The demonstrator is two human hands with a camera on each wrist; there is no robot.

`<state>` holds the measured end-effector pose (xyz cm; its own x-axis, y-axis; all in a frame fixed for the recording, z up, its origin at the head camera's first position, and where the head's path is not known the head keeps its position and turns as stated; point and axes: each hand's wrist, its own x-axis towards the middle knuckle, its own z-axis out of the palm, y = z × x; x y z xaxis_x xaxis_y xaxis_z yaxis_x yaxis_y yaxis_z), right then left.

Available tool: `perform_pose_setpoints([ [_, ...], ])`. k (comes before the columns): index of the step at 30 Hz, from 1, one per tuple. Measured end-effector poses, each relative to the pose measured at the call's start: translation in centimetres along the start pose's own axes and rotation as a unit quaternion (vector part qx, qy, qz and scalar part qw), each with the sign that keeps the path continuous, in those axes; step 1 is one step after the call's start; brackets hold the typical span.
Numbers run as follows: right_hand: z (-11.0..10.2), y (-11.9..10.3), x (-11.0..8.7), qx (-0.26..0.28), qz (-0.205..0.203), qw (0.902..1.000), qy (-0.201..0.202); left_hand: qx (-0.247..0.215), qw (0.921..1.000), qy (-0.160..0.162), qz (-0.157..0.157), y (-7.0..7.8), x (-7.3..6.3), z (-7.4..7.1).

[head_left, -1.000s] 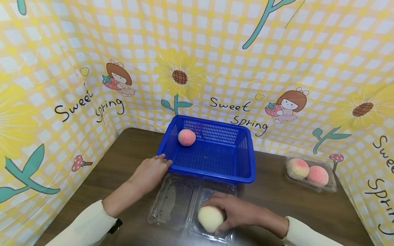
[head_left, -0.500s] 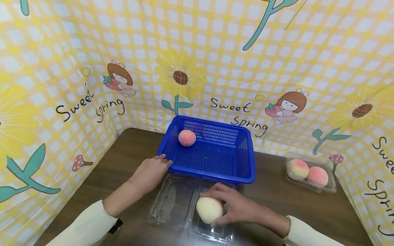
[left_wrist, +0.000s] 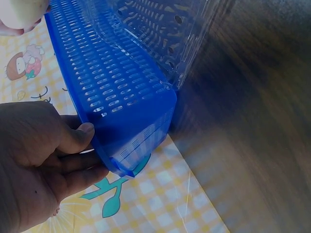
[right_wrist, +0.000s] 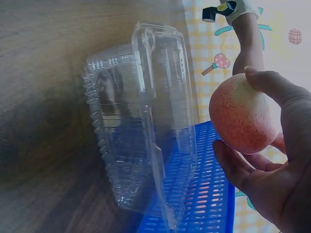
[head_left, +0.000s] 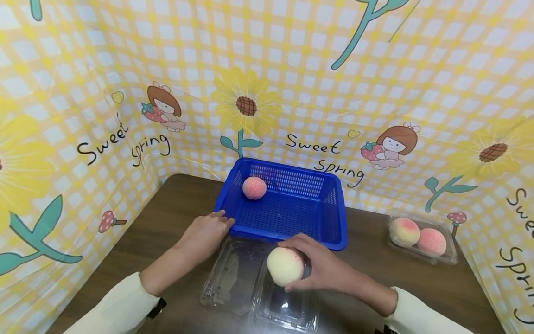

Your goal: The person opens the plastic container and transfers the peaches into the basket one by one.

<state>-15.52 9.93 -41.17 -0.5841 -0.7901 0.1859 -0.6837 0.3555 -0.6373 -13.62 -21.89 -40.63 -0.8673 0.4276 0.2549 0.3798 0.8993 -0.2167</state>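
We have the white-and-pink peach point(head_left: 285, 266) above the unfolded clear clamshell point(head_left: 289, 310), with the blue basket point(head_left: 279, 219) just beyond, a pink peach point(head_left: 254, 188) inside. Our right grip point(head_left: 319, 264), spread to its width, curls round it; our left grip point(head_left: 207, 235) pinches the basket's rim. Its pale side faces the head camera.

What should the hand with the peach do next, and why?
I'd say the right hand should move forward and carry its peach over the blue basket. It holds the peach above the open clear box, another peach lies in the basket, and the left hand grips the basket's rim.
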Motion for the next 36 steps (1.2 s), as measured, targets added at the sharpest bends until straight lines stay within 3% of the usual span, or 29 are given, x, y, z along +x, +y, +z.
perform_pose_setpoints([
  [5,-0.4,-0.2,0.3,0.020,0.006,0.9998,0.001,0.001,1.0000,-0.005,-0.003,0.0,0.1,-0.1],
  [12,-1.2,-0.6,1.1,-0.018,-0.017,0.9989,0.039,0.000,1.0000,-0.007,-0.004,0.0,0.1,-0.1],
  [20,-2.2,-1.3,1.8,-0.005,0.008,0.9982,0.058,0.000,1.0000,0.007,0.003,-0.1,0.0,0.3],
  [36,-3.8,-1.9,3.2,-0.014,-0.017,0.9938,0.109,-0.002,1.0000,-0.006,-0.003,0.0,0.1,0.3],
])
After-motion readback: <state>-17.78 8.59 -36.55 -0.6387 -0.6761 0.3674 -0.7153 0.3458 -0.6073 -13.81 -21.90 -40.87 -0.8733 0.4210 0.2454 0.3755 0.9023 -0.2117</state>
